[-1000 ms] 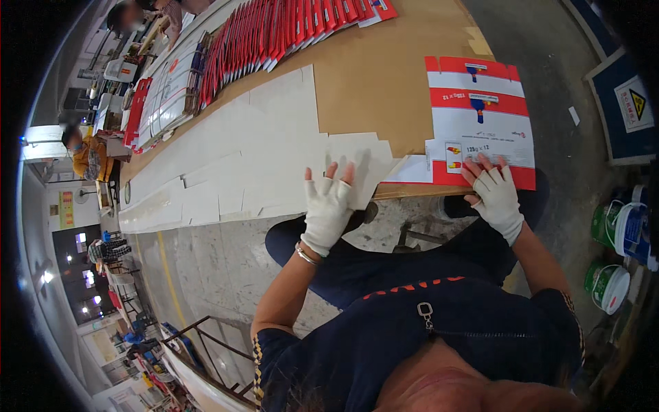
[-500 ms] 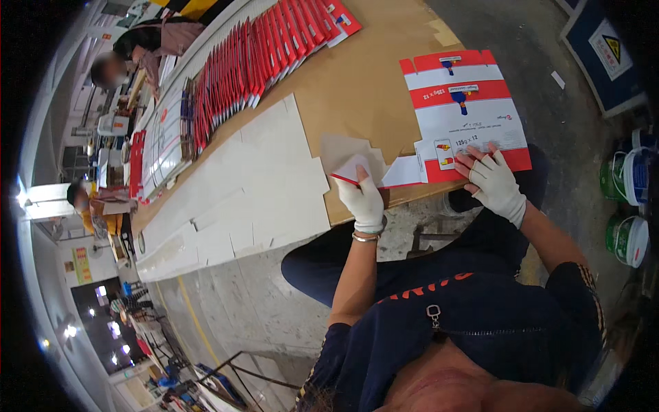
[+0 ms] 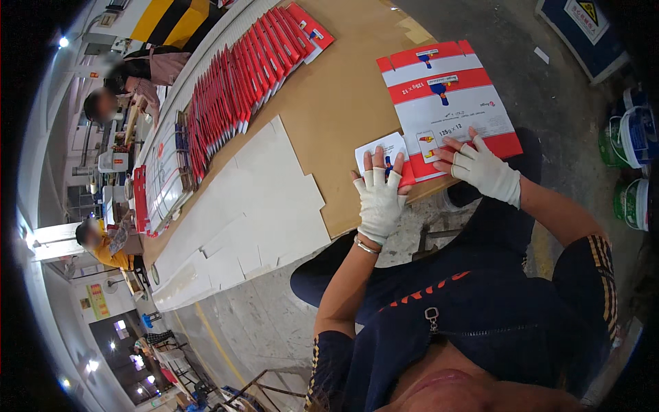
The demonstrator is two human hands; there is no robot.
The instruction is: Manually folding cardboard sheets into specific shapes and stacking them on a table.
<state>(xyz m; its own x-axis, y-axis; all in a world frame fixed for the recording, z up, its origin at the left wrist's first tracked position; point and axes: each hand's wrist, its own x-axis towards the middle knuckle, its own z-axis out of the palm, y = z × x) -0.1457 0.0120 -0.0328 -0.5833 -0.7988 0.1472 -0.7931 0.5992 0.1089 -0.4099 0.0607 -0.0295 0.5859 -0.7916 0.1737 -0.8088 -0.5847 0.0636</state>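
Note:
A flat red and white printed carton [image 3: 446,113] lies on the brown cardboard table top at its near right corner. My left hand [image 3: 381,202], in a white fingerless glove, rests spread on the small folded-over end panel [image 3: 371,147] at the carton's left side. That panel shows white with red and a blue figure between my fingers. My right hand [image 3: 489,172], gloved the same way, lies with fingers stretched out on the carton's near part. Neither hand grips anything.
White unprinted cardboard sheets [image 3: 254,206] overlap along the table's left. Behind them stands a long row of folded red cartons [image 3: 240,75], with a strapped bundle [image 3: 165,172] beside it. Two people work at the far left. Buckets [image 3: 631,202] stand on the floor at right, below a blue board [image 3: 583,41].
The carton's left end panel, lifted by my left hand before, is now folded over to the right and lies under that hand. My right hand stays on the carton.

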